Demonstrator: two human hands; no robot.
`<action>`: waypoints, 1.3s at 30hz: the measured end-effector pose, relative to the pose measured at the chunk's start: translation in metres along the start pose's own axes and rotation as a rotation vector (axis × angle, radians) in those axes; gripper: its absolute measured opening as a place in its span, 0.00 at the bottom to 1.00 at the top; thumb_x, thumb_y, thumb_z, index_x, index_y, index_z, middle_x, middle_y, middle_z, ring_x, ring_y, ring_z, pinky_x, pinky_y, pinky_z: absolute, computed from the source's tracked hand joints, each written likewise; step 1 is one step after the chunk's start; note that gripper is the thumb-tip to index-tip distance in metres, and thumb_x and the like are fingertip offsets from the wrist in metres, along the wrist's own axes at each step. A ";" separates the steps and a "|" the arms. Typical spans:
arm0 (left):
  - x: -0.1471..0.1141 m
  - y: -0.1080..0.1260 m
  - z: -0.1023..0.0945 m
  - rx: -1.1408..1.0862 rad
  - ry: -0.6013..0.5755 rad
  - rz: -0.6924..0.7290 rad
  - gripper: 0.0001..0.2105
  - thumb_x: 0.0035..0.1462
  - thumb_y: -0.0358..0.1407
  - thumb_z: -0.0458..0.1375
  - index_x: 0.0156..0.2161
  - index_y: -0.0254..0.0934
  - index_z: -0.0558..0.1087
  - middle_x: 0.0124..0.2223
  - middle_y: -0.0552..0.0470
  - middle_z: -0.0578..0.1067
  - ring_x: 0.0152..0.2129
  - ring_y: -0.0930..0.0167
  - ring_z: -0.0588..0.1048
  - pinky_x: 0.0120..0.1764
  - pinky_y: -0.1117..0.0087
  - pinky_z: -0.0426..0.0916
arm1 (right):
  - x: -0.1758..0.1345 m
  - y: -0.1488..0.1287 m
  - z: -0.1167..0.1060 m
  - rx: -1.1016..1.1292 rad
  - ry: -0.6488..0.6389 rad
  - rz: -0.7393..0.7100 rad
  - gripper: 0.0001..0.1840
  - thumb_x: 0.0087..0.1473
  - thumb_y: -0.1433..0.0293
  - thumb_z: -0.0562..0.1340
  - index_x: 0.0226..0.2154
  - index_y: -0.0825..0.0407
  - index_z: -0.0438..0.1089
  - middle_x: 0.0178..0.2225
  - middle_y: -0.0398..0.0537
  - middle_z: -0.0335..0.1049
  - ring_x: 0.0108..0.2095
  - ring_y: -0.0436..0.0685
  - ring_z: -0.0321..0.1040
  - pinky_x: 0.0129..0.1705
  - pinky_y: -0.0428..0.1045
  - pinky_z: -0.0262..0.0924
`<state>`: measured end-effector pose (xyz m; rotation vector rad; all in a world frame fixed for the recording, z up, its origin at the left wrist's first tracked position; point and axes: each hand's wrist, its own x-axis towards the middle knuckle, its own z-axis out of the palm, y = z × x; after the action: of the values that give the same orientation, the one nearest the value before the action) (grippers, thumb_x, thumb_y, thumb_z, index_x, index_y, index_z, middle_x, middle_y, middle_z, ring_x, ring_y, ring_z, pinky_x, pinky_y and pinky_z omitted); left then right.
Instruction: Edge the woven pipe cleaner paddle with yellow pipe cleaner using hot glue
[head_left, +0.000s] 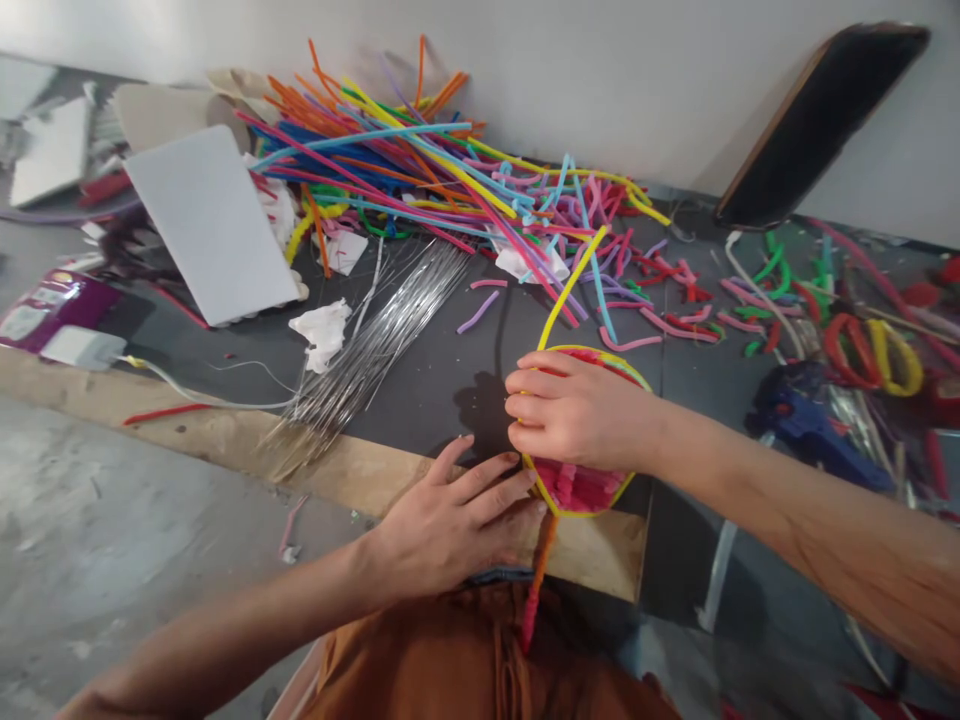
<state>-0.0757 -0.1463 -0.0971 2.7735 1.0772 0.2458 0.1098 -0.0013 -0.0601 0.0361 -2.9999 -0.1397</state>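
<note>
Covering the yellow-rimmed piece (pixel 581 490), curled right fingers (pixel 534 408) grip it beside spread left fingers (pixel 486 477).

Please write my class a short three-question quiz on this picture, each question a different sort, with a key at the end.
1. Multiple choice: What colour is the edging around the pink-red piece under the right hand?
A) Blue
B) Yellow
C) White

2. True or false: In the picture, the bundle of silver wires lies to the left of the right hand.

3. Fill in the blank: The stem running down from the piece is ______ near the piece and pinkish red at its lower end.

Key:
1. B
2. True
3. orange
</note>
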 end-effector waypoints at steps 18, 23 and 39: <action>-0.001 0.001 0.007 0.013 0.034 -0.002 0.20 0.65 0.44 0.49 0.59 0.43 0.64 0.56 0.50 0.68 0.54 0.65 0.64 0.62 0.52 0.51 | 0.003 -0.004 0.006 0.022 0.085 -0.063 0.13 0.58 0.77 0.54 0.27 0.52 0.70 0.30 0.44 0.70 0.35 0.52 0.64 0.49 0.54 0.59; -0.001 0.001 0.007 0.012 0.039 -0.011 0.18 0.65 0.42 0.49 0.58 0.44 0.65 0.54 0.51 0.69 0.52 0.66 0.67 0.62 0.51 0.51 | 0.007 -0.005 0.005 0.036 0.089 -0.085 0.13 0.59 0.77 0.54 0.27 0.52 0.69 0.30 0.44 0.68 0.34 0.52 0.63 0.47 0.54 0.59; 0.000 -0.001 0.007 -0.056 0.064 0.035 0.19 0.64 0.38 0.51 0.59 0.40 0.64 0.53 0.49 0.70 0.52 0.64 0.67 0.61 0.52 0.56 | 0.010 -0.007 0.005 0.042 0.055 -0.100 0.14 0.59 0.78 0.53 0.26 0.52 0.68 0.29 0.45 0.67 0.33 0.53 0.62 0.40 0.52 0.57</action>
<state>-0.0751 -0.1460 -0.1038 2.7537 1.0202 0.3658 0.0995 -0.0086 -0.0641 0.1913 -2.9466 -0.0849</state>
